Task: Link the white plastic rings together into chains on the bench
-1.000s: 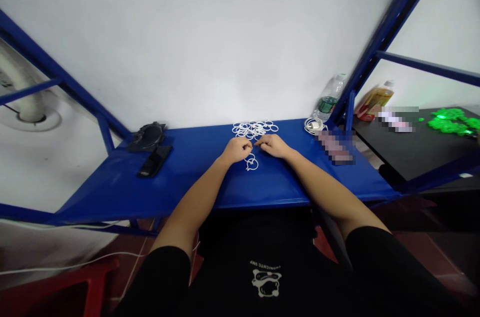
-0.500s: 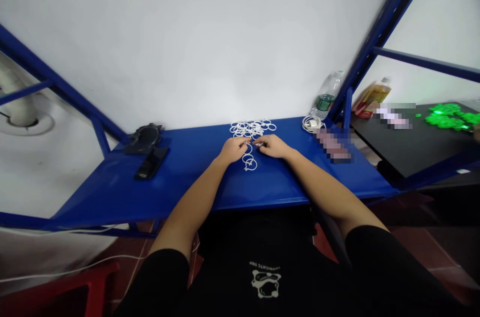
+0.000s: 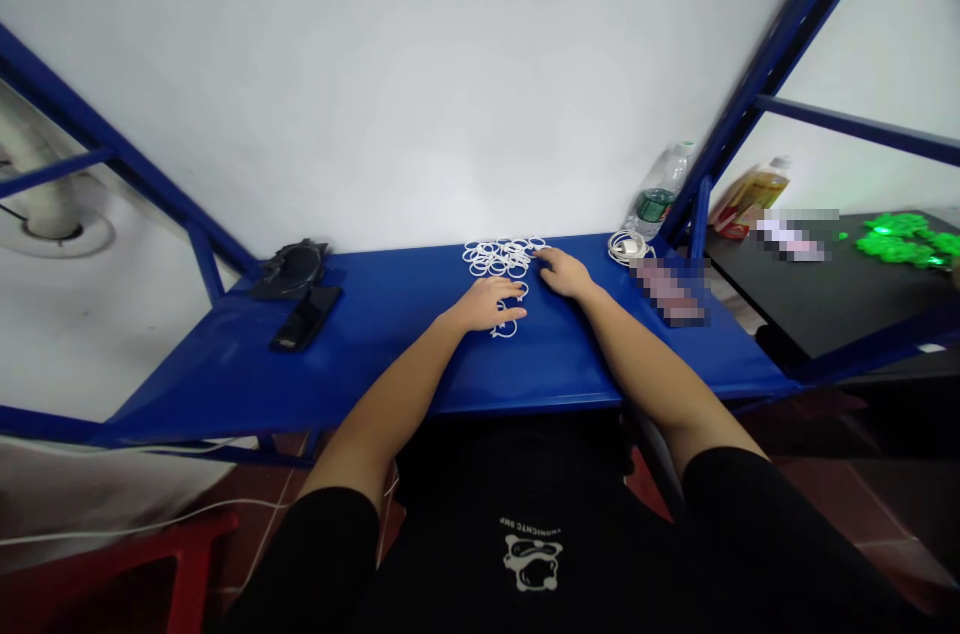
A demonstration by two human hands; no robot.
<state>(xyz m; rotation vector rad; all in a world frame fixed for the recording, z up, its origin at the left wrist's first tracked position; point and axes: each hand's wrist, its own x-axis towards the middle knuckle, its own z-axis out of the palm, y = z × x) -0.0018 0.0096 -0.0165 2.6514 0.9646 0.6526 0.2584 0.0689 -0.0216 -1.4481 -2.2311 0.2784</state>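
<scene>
Left grip [image 3: 486, 304]: released, palm down, fingers and thumb parted over the loose rings and hiding part of them.
Loose rings [image 3: 515, 328]: white, thin, on the blue surface [image 3: 390, 354], under and just beside that grip; their number cannot be told.
Phone [image 3: 306, 318]: dark, flat on the surface, well apart to the left.
Pixelated thing [image 3: 670, 292]: on the surface's right part, too masked to identify.
Right grip [image 3: 564, 272]: palm down, fingers bent, tips at the right edge of the ring pile; cannot tell whether they pinch a ring.
Black bundle [image 3: 295, 271]: just beyond the phone.
Ring pile [image 3: 497, 257]: white, overlapping, near the wall [image 3: 465, 74].
Cable [image 3: 628, 248]: white, coiled, just before the bottle.
Bottle [image 3: 655, 206]: clear, green-labelled, by the wall.
</scene>
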